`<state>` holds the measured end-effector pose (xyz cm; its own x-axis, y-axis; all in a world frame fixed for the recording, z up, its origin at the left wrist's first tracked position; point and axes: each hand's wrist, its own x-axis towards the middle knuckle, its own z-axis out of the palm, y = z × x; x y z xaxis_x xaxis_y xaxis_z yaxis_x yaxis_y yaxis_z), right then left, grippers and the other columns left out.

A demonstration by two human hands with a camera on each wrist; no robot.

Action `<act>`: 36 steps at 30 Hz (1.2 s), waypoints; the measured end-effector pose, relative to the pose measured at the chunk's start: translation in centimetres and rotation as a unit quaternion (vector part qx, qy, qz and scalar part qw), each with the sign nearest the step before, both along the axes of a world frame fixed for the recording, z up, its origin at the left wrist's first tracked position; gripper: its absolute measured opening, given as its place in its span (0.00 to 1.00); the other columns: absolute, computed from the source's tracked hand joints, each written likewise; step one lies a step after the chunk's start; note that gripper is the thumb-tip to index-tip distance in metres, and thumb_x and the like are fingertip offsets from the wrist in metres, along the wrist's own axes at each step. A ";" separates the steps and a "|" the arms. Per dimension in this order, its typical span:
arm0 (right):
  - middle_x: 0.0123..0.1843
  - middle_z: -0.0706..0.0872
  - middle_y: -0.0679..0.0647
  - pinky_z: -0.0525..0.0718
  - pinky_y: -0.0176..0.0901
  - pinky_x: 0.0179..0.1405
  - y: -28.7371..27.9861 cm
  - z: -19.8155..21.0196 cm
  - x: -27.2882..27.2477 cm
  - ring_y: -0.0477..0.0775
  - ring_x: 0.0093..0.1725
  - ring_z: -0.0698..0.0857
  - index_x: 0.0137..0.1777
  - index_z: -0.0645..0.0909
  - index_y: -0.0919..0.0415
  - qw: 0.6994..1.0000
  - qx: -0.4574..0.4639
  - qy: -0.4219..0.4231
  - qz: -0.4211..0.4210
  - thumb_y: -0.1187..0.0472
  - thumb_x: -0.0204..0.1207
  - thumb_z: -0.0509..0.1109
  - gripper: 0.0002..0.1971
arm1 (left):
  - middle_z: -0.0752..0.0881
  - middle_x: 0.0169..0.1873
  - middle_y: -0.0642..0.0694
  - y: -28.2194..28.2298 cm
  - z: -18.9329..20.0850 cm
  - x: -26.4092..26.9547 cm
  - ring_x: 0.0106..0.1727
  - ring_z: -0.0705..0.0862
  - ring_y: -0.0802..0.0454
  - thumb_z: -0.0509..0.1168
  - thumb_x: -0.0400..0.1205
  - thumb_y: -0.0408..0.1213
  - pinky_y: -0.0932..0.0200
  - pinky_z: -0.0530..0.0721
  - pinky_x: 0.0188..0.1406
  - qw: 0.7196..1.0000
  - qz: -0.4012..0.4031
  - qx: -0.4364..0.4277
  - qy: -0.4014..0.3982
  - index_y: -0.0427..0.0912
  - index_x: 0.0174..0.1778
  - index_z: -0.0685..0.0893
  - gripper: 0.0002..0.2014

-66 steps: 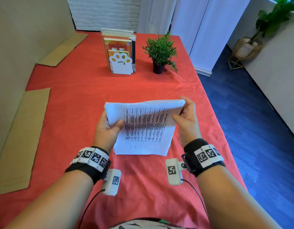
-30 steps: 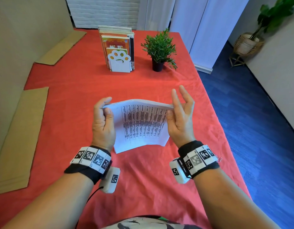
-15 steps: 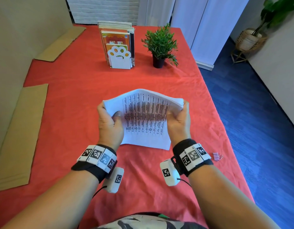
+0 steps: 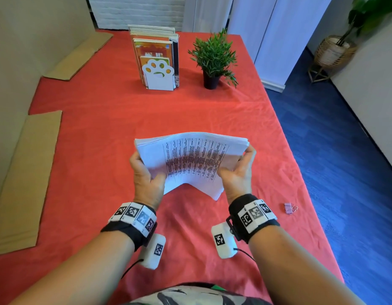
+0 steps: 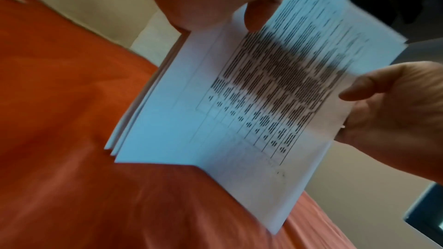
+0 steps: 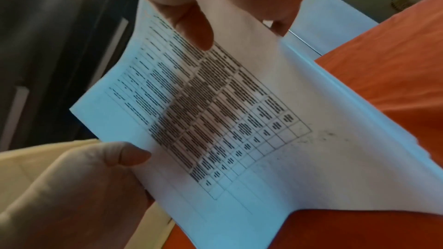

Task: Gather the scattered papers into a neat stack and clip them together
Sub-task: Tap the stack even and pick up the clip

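Covering table: red cloth (image 4: 102, 139); blue carpet (image 4: 344, 161) beside; books (image 4: 155, 53), plant (image 4: 213, 56) at rear.

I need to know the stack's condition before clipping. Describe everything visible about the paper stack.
The paper stack is a sheaf of white sheets, the top one printed with a ruled table of dark text. It is held upright over the red tablecloth, bowed into an arch. The left hand grips one side edge, the right hand the other, thumbs on the printed face. In the left wrist view, the sheets' corners are slightly staggered. No clip is on it.
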<state>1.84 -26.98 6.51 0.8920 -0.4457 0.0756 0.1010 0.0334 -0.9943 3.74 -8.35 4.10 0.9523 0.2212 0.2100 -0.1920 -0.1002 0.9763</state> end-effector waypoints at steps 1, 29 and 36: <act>0.46 0.78 0.47 0.82 0.32 0.43 0.1 -0.1 0.0 0.33 0.40 0.82 0.60 0.65 0.52 1.000 -0.001 0.006 0.005 0.74 0.55 0.60 0.31 | 0.78 0.55 0.42 0.0 -0.3 0.1 0.48 0.80 0.72 0.61 0.66 0.24 0.71 0.78 0.53 1.000 -0.001 -0.003 0.007 0.41 0.62 0.61 0.29; 0.45 0.85 0.49 0.86 0.58 0.47 -1.8 -2.6 1.0 0.49 0.43 0.85 0.46 0.72 0.37 0.993 -0.065 0.088 0.048 0.57 0.70 0.70 0.13 | 0.82 0.52 0.47 -0.1 -1.2 0.4 0.48 0.83 0.53 0.61 0.80 0.21 0.68 0.77 0.52 0.982 -0.032 0.106 0.156 0.40 0.63 0.67 0.19; 0.57 0.83 0.58 0.79 0.46 0.48 -2.8 -5.8 -0.9 0.59 0.55 0.83 0.64 0.71 0.60 0.942 -0.087 0.302 0.114 0.59 0.84 0.61 0.11 | 0.80 0.57 0.40 0.4 -5.4 -2.0 0.57 0.81 0.42 0.62 0.81 0.28 0.50 0.79 0.59 0.910 -0.112 0.188 0.353 0.39 0.63 0.66 0.16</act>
